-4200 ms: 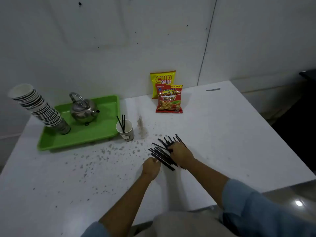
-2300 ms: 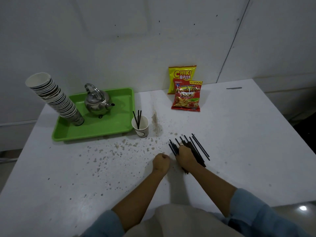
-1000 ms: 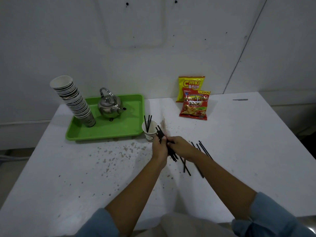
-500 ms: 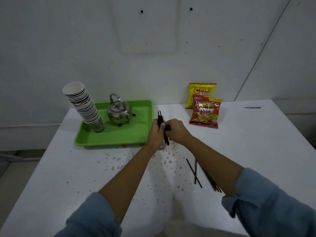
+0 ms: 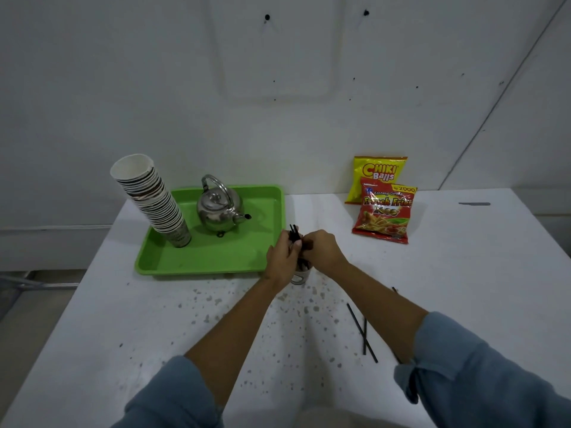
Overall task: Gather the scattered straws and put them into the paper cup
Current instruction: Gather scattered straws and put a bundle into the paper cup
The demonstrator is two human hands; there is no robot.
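Note:
Both hands meet at the middle of the white table over the paper cup (image 5: 300, 276), which is mostly hidden behind them. My left hand (image 5: 282, 257) and my right hand (image 5: 321, 250) are closed together around a bundle of black straws (image 5: 293, 233), held upright with its tips sticking up above my fingers and its lower end at the cup's mouth. A few loose straws (image 5: 362, 333) lie on the table to the right, beside and partly under my right forearm.
A green tray (image 5: 213, 257) at the left holds a metal kettle (image 5: 219, 210) and a leaning stack of paper cups (image 5: 154, 196). Two snack bags (image 5: 383, 208) stand against the wall at the back right. Brown specks dot the white table (image 5: 463, 273).
My hands gathered the straws at the right, lifted a bundle and carried it left to the cup. The bundle now stands upright and lower over the cup. A few straws stayed behind.

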